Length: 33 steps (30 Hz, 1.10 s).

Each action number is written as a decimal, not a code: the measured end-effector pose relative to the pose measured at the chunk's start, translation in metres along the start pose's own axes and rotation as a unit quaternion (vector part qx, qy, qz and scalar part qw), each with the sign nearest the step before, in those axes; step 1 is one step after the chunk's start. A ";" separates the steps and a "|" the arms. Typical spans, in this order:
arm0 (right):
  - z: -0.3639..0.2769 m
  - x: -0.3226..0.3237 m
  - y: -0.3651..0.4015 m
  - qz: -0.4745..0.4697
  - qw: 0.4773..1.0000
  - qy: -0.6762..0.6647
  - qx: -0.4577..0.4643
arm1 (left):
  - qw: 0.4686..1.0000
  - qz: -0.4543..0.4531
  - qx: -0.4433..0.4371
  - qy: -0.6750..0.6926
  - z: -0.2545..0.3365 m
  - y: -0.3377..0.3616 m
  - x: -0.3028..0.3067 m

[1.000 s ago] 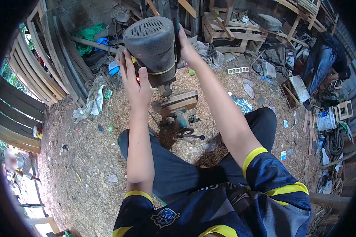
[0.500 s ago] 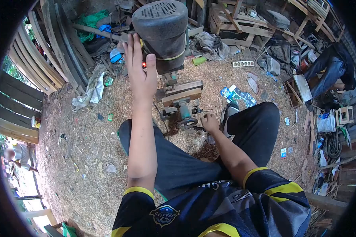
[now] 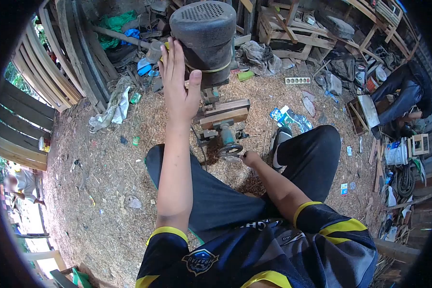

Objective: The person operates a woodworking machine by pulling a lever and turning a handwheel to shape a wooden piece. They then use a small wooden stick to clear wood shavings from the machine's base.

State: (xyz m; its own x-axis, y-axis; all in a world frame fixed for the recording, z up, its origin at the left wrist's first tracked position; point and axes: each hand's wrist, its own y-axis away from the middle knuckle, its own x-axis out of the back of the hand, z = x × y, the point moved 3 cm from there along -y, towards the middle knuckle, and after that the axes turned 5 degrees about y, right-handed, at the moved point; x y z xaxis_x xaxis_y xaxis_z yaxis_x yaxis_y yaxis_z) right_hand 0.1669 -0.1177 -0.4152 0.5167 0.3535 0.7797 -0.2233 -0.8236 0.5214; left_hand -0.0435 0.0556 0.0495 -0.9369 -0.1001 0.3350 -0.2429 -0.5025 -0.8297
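Observation:
My left hand (image 3: 180, 91) is raised with its fingers stretched out, at the left side of the machine's black motor housing (image 3: 202, 41). Below the housing, a wooden piece (image 3: 224, 118) sits in the machine's vise, with a green screw housing (image 3: 227, 136) in front of it. A dark handwheel (image 3: 230, 150) faces me between my knees. My right hand (image 3: 251, 159) is closed at the wheel's right edge, its fingers wrapped round the handwheel handle, which they mostly hide.
Wood shavings cover the ground (image 3: 105, 182). Boards (image 3: 77, 53) lean at the left. A power strip (image 3: 297, 80) and blue packaging (image 3: 293, 118) lie beyond my right knee. Another person (image 3: 403, 93) is at the right, by a wooden box (image 3: 357, 115). Someone else (image 3: 26, 185) is at the far left.
My right hand has moved slightly down and left, closer to the handwheel. A red light beside my left hand no longer shows. The view has shifted a little.

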 end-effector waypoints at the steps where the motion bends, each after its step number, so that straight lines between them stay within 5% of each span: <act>1: -0.005 0.005 0.006 0.002 1.000 0.002 -0.011 | 1.000 -0.007 -0.005 -0.008 0.002 -0.001 0.000; 20: -0.056 0.042 0.044 0.018 0.997 0.032 -0.064 | 1.000 0.011 -0.018 0.009 0.005 -0.004 -0.003; 33: 0.003 0.017 0.004 -0.040 0.998 0.037 -0.022 | 1.000 0.003 -0.012 -0.026 0.011 0.004 -0.001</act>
State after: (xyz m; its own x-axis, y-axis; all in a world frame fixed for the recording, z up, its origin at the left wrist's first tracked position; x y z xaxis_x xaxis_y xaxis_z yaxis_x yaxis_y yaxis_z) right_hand 0.1777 -0.1160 -0.4009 0.4723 0.4504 0.7577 -0.2205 -0.7719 0.5963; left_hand -0.0408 0.0447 0.0511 -0.9242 -0.1473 0.3524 -0.2446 -0.4804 -0.8423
